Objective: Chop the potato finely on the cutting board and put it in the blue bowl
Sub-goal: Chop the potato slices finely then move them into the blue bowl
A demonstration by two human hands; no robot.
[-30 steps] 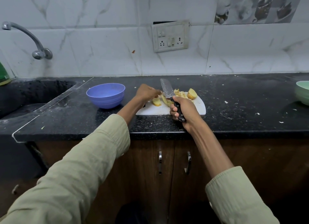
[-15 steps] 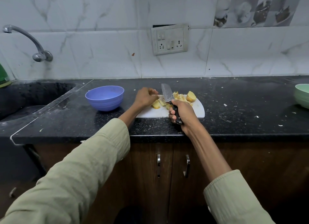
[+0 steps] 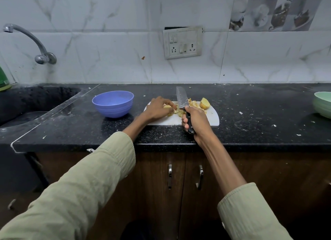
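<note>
A white cutting board [image 3: 211,118] lies on the black counter. On it are yellow potato pieces [image 3: 178,111], a heap of chopped bits [image 3: 194,103] and a larger potato chunk [image 3: 204,103] at the far right. My left hand [image 3: 157,108] holds a potato piece [image 3: 167,106] down with curled fingers. My right hand [image 3: 196,122] grips the black handle of a knife [image 3: 181,98]; its blade points away from me, just right of my left fingers. The blue bowl [image 3: 113,103] stands left of the board and looks empty.
A dark sink [image 3: 26,103] with a metal tap [image 3: 28,41] is at the far left. A pale green bowl [image 3: 323,103] sits at the counter's right edge. A wall socket [image 3: 182,42] is behind the board. Cabinet doors with handles are below.
The knife blade has shifted slightly over the potato pieces. My left hand has spread its fingers further over the piece it holds. The bowl and board have not moved.
</note>
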